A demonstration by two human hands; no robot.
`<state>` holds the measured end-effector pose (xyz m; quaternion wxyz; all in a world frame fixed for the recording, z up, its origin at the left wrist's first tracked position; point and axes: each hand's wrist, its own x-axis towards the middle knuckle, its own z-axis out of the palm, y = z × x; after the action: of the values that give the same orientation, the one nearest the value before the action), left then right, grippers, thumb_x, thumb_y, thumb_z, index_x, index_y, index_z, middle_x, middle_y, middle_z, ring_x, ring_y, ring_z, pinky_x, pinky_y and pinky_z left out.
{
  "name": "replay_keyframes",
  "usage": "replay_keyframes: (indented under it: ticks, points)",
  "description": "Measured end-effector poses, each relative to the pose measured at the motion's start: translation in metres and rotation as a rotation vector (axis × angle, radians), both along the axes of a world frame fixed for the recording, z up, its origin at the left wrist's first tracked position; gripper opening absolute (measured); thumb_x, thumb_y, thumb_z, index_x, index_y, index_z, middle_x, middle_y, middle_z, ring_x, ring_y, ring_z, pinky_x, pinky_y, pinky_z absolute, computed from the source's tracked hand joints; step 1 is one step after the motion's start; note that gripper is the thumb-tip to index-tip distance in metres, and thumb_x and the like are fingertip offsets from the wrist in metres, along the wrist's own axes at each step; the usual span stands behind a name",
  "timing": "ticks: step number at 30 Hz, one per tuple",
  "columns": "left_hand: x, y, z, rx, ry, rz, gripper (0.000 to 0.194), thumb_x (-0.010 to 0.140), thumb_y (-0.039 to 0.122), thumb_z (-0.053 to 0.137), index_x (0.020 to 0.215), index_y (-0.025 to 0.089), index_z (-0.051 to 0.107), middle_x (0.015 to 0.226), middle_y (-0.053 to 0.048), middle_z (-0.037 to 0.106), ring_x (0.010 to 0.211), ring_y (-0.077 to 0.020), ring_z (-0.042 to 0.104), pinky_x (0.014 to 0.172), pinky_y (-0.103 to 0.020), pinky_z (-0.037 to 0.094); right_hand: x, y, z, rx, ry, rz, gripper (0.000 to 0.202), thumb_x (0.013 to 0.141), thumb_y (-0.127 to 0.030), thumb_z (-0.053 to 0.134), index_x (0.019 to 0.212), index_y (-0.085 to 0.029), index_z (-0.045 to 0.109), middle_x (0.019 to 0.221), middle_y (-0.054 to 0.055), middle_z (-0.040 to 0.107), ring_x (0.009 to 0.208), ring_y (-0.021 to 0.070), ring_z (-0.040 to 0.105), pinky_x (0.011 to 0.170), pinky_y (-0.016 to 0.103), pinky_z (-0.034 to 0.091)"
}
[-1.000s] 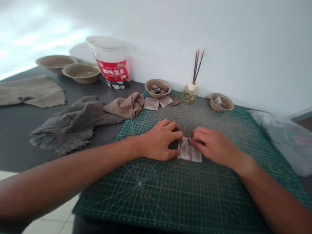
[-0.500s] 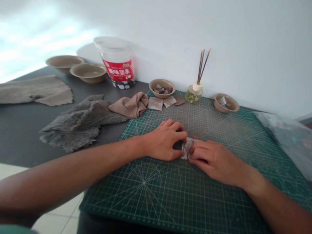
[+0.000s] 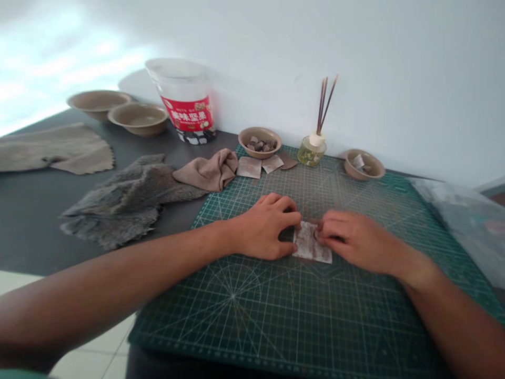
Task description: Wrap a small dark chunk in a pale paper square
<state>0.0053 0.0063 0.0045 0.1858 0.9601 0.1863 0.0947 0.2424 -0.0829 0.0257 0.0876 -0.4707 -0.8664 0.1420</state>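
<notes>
Small patch: a pale, brown-stained square piece of thin leather or paper [image 3: 311, 247] lies flat on the green cutting mat with the white grid [image 3: 276, 316], near the middle, between the two hands.

Left hand: the left hand [image 3: 264, 234] rests on the mat with curled fingers; thumb and fingertips press on the left edge of the patch. It seems to hold the piece down so it cannot slide.

Right hand: the right hand [image 3: 355, 239] lies palm down, fingers half bent, with the fingertips pinching or pressing the right part of the patch. If it grips the piece or only pushes on it, I cannot tell.

Both forearms: they lie low over the mat, probably to keep the hands steady for fine work.

Back row: a small tan bowl with dark pebbles [image 3: 260, 142], two more pale patches [image 3: 258, 166], a glass reed diffuser with thin sticks [image 3: 313, 150] and a second small tan bowl [image 3: 358, 165] stand along the far edge of the mat, near but out of the way of the hands.

Left side: a crumpled beige cloth [image 3: 207, 171], a grey furry pelt [image 3: 126, 202] and a flat grey hide [image 3: 55, 152] lie on the dark table [image 3: 23, 231], well apart from the patch.

Far corner: a plastic tub with a red label [image 3: 185, 105] and two wide tan bowls [image 3: 118, 108] stand by the wall.

Right edge: a clear plastic bag [image 3: 461, 221] lies beside the mat.
</notes>
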Motion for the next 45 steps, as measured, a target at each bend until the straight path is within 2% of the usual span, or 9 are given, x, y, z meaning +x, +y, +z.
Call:
replay_keyframes:
  ticks: [7, 11, 15, 20, 25, 30, 35, 40, 45]
  points:
    - [0.000, 0.000, 0.001, -0.012, 0.001, 0.013, 0.036, 0.083, 0.045, 0.071, 0.113, 0.026, 0.067, 0.130, -0.007, 0.054, 0.119, -0.0315, 0.048, 0.107, -0.050, 0.039, 0.002, -0.003, 0.005, 0.025, -0.028, -0.044, 0.017, 0.100, -0.018, 0.056, 0.086, -0.019, 0.066, 0.089, 0.004, 0.066, 0.082, 0.0181, 0.061, 0.075, 0.032, 0.045]
    - [0.001, 0.000, 0.002, -0.027, 0.010, 0.005, 0.036, 0.083, 0.046, 0.071, 0.113, 0.026, 0.067, 0.131, -0.007, 0.054, 0.120, -0.0319, 0.048, 0.106, -0.051, 0.039, -0.005, -0.004, 0.002, -0.032, 0.043, 0.104, 0.019, 0.102, -0.023, 0.056, 0.087, -0.020, 0.068, 0.090, 0.003, 0.068, 0.084, 0.0178, 0.062, 0.079, 0.033, 0.046]
    - [0.000, 0.000, 0.001, -0.016, -0.002, 0.010, 0.035, 0.083, 0.044, 0.070, 0.113, 0.026, 0.066, 0.132, -0.007, 0.053, 0.120, -0.0317, 0.047, 0.107, -0.051, 0.039, 0.001, 0.000, 0.001, 0.013, 0.053, -0.093, 0.016, 0.100, -0.020, 0.056, 0.089, -0.019, 0.068, 0.095, 0.005, 0.068, 0.087, 0.0194, 0.063, 0.079, 0.034, 0.048]
    - [0.000, 0.000, 0.002, -0.039, -0.001, -0.005, 0.037, 0.083, 0.046, 0.071, 0.113, 0.025, 0.066, 0.130, -0.007, 0.054, 0.120, -0.0323, 0.046, 0.107, -0.051, 0.038, 0.000, -0.003, 0.002, -0.075, 0.047, 0.056, 0.019, 0.100, -0.020, 0.055, 0.085, -0.021, 0.068, 0.091, 0.004, 0.068, 0.082, 0.0177, 0.064, 0.075, 0.032, 0.049]
    - [0.000, 0.000, 0.002, -0.027, -0.007, 0.008, 0.035, 0.083, 0.043, 0.069, 0.113, 0.026, 0.066, 0.130, -0.008, 0.053, 0.119, -0.0320, 0.047, 0.106, -0.051, 0.039, 0.000, -0.002, 0.001, 0.005, 0.024, -0.082, 0.016, 0.099, -0.019, 0.056, 0.089, -0.020, 0.069, 0.096, 0.006, 0.069, 0.086, 0.0191, 0.064, 0.078, 0.034, 0.050]
    - [0.000, 0.000, 0.001, -0.032, -0.011, -0.008, 0.035, 0.083, 0.046, 0.069, 0.112, 0.025, 0.066, 0.130, -0.007, 0.054, 0.119, -0.0319, 0.047, 0.106, -0.051, 0.039, -0.004, -0.003, 0.001, -0.034, 0.028, 0.084, 0.020, 0.102, -0.022, 0.055, 0.088, -0.020, 0.069, 0.093, 0.004, 0.070, 0.086, 0.0184, 0.065, 0.079, 0.033, 0.049]
    - [0.001, -0.001, 0.002, -0.021, -0.005, 0.013, 0.035, 0.083, 0.043, 0.070, 0.112, 0.025, 0.066, 0.130, -0.008, 0.053, 0.119, -0.0315, 0.047, 0.107, -0.050, 0.038, 0.003, 0.002, 0.004, 0.043, -0.025, -0.017, 0.020, 0.100, -0.017, 0.055, 0.089, -0.020, 0.070, 0.097, 0.006, 0.071, 0.089, 0.0195, 0.065, 0.081, 0.035, 0.048]
    - [0.000, 0.000, 0.002, -0.035, -0.003, 0.002, 0.037, 0.082, 0.045, 0.071, 0.113, 0.025, 0.067, 0.131, -0.008, 0.054, 0.120, -0.0324, 0.047, 0.106, -0.051, 0.039, 0.002, -0.005, 0.006, -0.015, -0.034, 0.113, 0.020, 0.102, -0.021, 0.055, 0.091, -0.022, 0.071, 0.095, 0.004, 0.072, 0.089, 0.0195, 0.066, 0.082, 0.036, 0.046]
    - [0.000, 0.000, 0.002, -0.026, -0.004, 0.013, 0.035, 0.082, 0.044, 0.071, 0.112, 0.025, 0.067, 0.130, -0.007, 0.054, 0.119, -0.0318, 0.047, 0.106, -0.050, 0.039, 0.005, -0.007, 0.008, -0.008, -0.047, -0.016, 0.019, 0.099, -0.018, 0.056, 0.087, -0.021, 0.070, 0.090, 0.004, 0.071, 0.081, 0.0187, 0.064, 0.072, 0.033, 0.046]
